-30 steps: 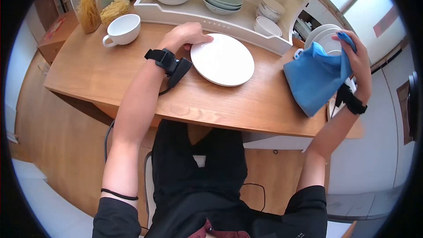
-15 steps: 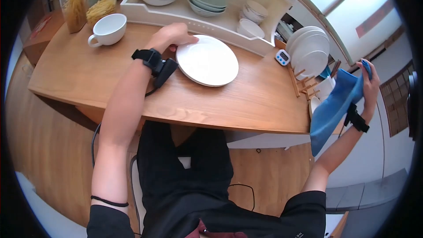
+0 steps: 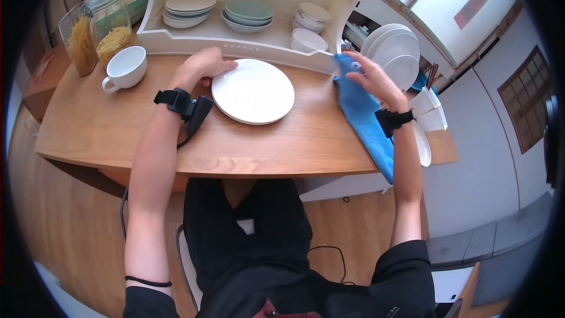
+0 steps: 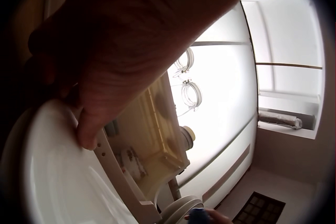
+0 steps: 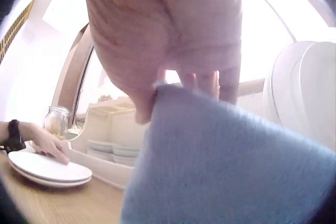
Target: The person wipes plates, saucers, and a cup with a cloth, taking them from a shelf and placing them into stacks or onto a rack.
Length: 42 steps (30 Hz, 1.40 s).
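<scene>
Two white plates point(image 3: 254, 95): are sitting stacked on the desk point(image 3: 282, 152), between the hands.
Left hand point(image 3: 201, 70): is pinching the plates' far-left rim; nearer hand.
Right hand point(image 3: 376, 80): is holding the blue cloth point(image 3: 366, 119) by its far end, apart from the plates, on their right.
Cloth's long axis: is running from the right hand toward the desk's front edge; touching wood or not, cannot tell.

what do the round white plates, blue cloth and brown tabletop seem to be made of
Round white plates: glossy, probably glazed ceramic, judging by the sheen in the left wrist view.
Blue cloth: matt fabric, perhaps microfibre; its face looks fibrous and it hangs limply.
Brown tabletop: satin wood or wood veneer; grain lines show near the front edge.
</scene>
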{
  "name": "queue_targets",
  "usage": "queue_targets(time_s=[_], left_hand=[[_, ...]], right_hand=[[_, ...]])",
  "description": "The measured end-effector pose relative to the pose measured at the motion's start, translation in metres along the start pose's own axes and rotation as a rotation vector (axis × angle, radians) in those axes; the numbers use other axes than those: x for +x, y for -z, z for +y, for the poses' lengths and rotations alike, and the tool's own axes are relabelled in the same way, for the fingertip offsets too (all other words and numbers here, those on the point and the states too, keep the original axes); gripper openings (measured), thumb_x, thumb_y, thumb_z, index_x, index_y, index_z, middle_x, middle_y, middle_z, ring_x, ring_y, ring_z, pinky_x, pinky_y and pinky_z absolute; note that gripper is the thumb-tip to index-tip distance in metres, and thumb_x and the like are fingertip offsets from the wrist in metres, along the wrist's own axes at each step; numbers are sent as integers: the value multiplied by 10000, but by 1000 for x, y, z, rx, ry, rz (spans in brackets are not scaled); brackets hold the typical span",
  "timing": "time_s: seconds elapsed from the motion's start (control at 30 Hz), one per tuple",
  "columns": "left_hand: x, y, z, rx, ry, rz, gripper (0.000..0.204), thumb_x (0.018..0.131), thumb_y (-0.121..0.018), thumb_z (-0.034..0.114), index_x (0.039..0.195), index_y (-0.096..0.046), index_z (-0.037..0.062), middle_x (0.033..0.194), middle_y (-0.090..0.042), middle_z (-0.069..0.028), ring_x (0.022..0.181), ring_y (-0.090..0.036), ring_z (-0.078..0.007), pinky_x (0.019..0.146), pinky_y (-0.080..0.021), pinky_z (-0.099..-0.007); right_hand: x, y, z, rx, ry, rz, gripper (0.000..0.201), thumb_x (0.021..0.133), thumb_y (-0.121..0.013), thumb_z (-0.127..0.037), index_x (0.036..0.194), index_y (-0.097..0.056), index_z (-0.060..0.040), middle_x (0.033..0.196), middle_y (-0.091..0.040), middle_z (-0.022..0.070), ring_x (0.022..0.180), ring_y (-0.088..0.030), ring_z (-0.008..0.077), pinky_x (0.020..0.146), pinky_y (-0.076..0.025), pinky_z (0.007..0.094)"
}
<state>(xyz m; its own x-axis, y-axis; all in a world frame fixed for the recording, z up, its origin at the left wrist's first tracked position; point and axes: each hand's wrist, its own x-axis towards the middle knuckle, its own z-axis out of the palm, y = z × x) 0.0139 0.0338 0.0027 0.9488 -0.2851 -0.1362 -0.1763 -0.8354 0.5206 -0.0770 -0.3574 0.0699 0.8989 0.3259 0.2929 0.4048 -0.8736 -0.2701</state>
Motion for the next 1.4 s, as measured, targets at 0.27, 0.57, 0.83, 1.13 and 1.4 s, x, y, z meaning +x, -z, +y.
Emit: queue_targets(time_s=[0.27,0.57,0.83,1.13,1.4], left_hand=[[1,-3,-2,-12,-30,10,524,920,-576,460,683,-651,-2,528,-560,-71,415,-521,-172,385,-392,-319],[10,-6,-8,-14,-22,-7,504,908,-588,461,746,-674,-8,532,-546,-76,419,-472,-174,399,-370,-336],[5,0,-8,58,-41,-83,531,809,-674,505,878,-702,-20,653,-594,-106,546,-522,-200,477,-376,-355],[-11,30,-34,55,158,-96,544,816,-699,474,1093,-680,5,904,-697,-164,810,-656,-301,728,-511,-367],[-22,52,-69,341,337,68,502,852,-659,469,1057,-684,11,857,-688,-144,749,-646,-275,665,-492,-382]], right_hand=[[2,42,22,-114,-42,85,400,842,-692,-100,1232,-604,-71,1187,-625,161,1076,-605,301,937,-490,387],[1,104,123,-682,-280,45,507,771,-720,-47,1245,-563,-134,1307,-547,117,1251,-493,312,998,-445,438],[9,90,136,-780,-466,-43,488,725,-775,-115,1184,-613,-154,1216,-569,139,1218,-492,347,1002,-441,466],[11,87,143,-715,-427,9,416,705,-776,-86,1103,-663,-124,1187,-588,144,1200,-503,354,1021,-428,430],[9,87,155,-643,-347,55,383,700,-751,-37,1072,-675,-84,1148,-607,168,1156,-524,368,1019,-421,431]])
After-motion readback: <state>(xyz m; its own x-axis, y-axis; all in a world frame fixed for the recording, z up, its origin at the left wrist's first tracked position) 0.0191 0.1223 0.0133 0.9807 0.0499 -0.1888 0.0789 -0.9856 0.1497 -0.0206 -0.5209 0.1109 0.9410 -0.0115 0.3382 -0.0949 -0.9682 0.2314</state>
